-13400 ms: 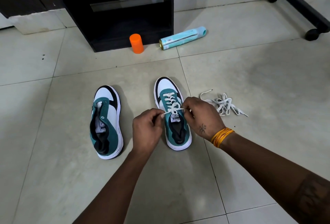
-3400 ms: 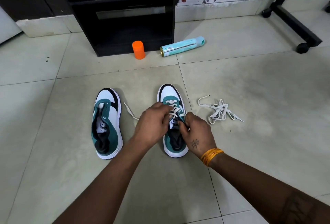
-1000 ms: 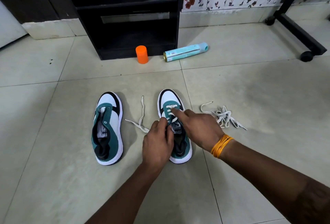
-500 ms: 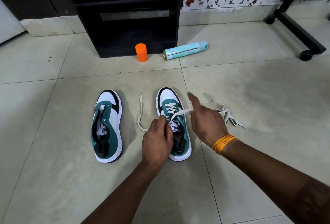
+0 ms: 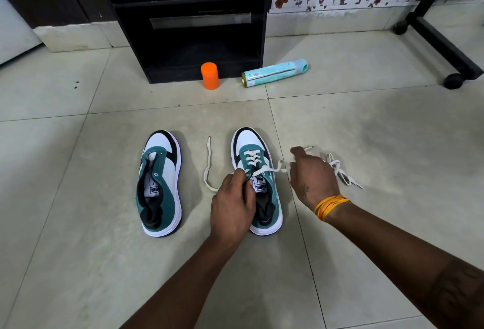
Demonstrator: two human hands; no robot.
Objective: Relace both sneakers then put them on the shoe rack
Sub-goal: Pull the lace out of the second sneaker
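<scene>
Pale floor tiles (image 5: 366, 132) lie under everything. Far back stands a black shoe rack (image 5: 188, 22), with an orange cap (image 5: 210, 76) and a blue spray can (image 5: 273, 72) in front. Two green and white shoes sit side by side. The left sneaker (image 5: 159, 184) has no lace. The right sneaker (image 5: 258, 171) is partly laced. The left hand (image 5: 233, 205) pinches its edge by the eyelets, fingers curled. The right hand (image 5: 313, 178) holds the white lace (image 5: 269, 169), pulled sideways. A loose lace (image 5: 340, 171) lies just beyond it.
</scene>
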